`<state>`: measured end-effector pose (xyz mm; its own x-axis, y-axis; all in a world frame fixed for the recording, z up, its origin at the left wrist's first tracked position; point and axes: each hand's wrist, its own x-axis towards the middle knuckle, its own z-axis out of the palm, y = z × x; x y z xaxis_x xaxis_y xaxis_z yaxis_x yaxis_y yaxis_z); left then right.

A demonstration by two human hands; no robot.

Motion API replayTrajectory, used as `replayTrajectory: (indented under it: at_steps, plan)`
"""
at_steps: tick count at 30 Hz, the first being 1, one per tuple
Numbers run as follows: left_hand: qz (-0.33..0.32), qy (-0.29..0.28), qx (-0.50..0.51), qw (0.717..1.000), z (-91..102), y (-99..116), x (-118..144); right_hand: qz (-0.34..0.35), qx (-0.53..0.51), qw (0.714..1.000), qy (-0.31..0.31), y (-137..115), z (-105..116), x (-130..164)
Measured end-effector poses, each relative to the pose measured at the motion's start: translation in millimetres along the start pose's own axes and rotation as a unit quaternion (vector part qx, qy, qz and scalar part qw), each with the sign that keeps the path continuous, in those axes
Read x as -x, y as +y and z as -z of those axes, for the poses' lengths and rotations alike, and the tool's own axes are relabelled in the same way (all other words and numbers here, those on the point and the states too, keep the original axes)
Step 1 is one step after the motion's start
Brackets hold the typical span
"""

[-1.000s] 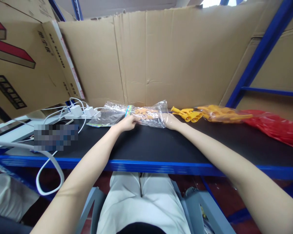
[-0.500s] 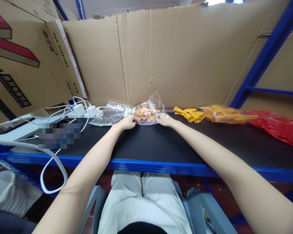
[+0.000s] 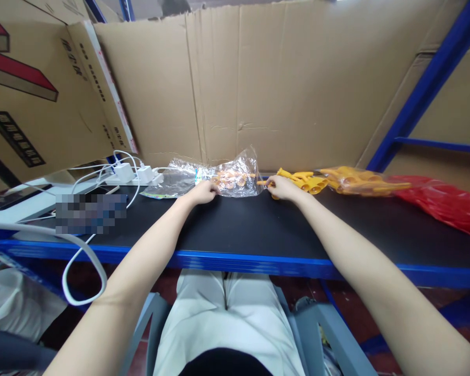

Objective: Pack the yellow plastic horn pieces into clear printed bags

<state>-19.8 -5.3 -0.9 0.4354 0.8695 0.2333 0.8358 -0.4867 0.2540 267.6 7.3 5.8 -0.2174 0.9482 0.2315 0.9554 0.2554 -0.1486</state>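
Clear bag, mid-frame on black shelf, already holds several yellow pieces. Left hand pinches bag edge. Right hand grips one yellow piece at bag mouth. Loose pile at right remains unbagged.

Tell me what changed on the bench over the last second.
The right hand left the clear bag's open end and moved right to the loose pile of yellow pieces, where it now grips one. The bag's mouth, first flat, now stands puffed up. The left hand stayed pinching the bag by its middle. The second bag of yellow pieces, red bag and white chargers did not move.
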Motion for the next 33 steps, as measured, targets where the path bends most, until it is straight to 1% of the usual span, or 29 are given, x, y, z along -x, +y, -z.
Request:
replayTrajectory:
  at_steps: [2, 4, 6, 8, 10, 15, 17, 20, 22, 24, 27, 31, 33]
  plan:
    - [0.0, 0.0, 0.0, 1.0, 0.1, 0, 0, -0.022, 0.02, 1.0, 0.003, 0, 8, 3]
    - [-0.003, 0.002, 0.0, 1.0, -0.1, -1, 0, -0.058, 0.048, 0.997, -0.016, -1, 15, 7]
    - [-0.003, 0.001, -0.002, 1.0, -0.6, -2, -1, -0.079, 0.053, 0.993, -0.069, -2, 21, 10]
    - [-0.001, 0.001, -0.003, 1.0, -1.1, -3, -1, -0.083, 0.034, 0.988, -0.129, -3, 24, 12]
    - [0.002, 0.002, -0.001, 1.0, -1.3, -3, -1, -0.083, 0.015, 0.984, -0.159, -3, 25, 12]
    - [0.021, -0.013, 0.016, 1.0, 2.0, 1, 3, -0.102, -0.011, 0.983, -0.152, -3, 24, 10]
    - [0.036, -0.019, 0.029, 0.999, 3.9, 3, 5, -0.116, -0.043, 0.983, -0.137, -2, 24, 10]
    - [0.049, -0.02, 0.042, 0.998, 4.7, 3, 6, -0.145, -0.132, 0.977, -0.089, 2, 23, 10]
    - [0.05, -0.017, 0.036, 0.998, 3.0, 0, 4, -0.158, -0.195, 0.967, -0.048, 5, 22, 10]
    - [0.052, -0.012, 0.021, 0.998, 0.2, -5, 2, -0.161, -0.263, 0.951, -0.005, 7, 20, 9]
    - [0.063, -0.007, -0.003, 0.998, -3.4, -10, -1, -0.17, -0.377, 0.909, 0.057, 11, 19, 5]
    - [0.073, -0.01, -0.007, 0.997, -4.6, -11, -1, -0.18, -0.5, 0.837, 0.133, 13, 23, -2]
    - [0.08, -0.012, -0.005, 0.997, -4.3, -10, 0, -0.171, -0.555, 0.8, 0.152, 10, 26, -2]
